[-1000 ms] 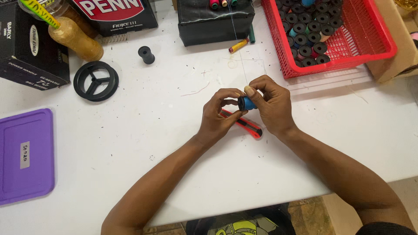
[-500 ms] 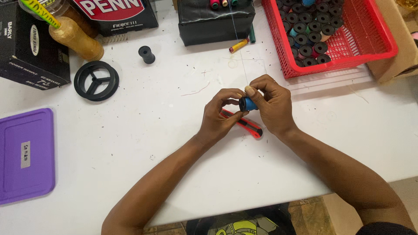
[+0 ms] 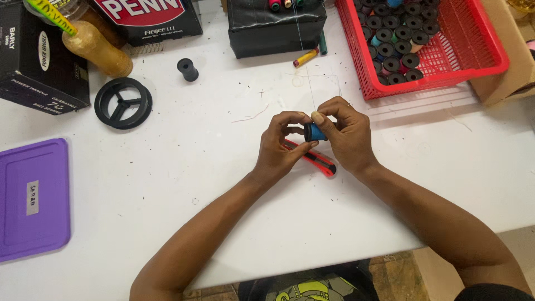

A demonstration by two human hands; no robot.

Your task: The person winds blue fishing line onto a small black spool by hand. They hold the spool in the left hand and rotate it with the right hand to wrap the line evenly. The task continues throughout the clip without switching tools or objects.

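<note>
I'm seeing both hands meeting over the middle of the white table [image 3: 184, 167]. Left hand [image 3: 278, 147] is pinching a small spool of blue thread [image 3: 315, 132] between thumb and fingertips, closed on its black end. Right hand [image 3: 344, 134] is gripping the same spool from the other side, thumb pressing on top, fingers curled around it. The spool is being held just above the table, lying on its side between the two hands. A thin thread line [image 3: 307, 83] is running from the spool up toward the black box [image 3: 276, 28] at the far edge; I think it's taut, but it's too fine to be sure. A red-and-black utility knife [image 3: 317, 161] is lying on the table directly under the hands. A red basket [image 3: 479, 56] of spools is sitting far right, well apart. A black reel [image 3: 123, 103] and a purple lid [image 3: 33, 198] are lying off to the left.
</note>
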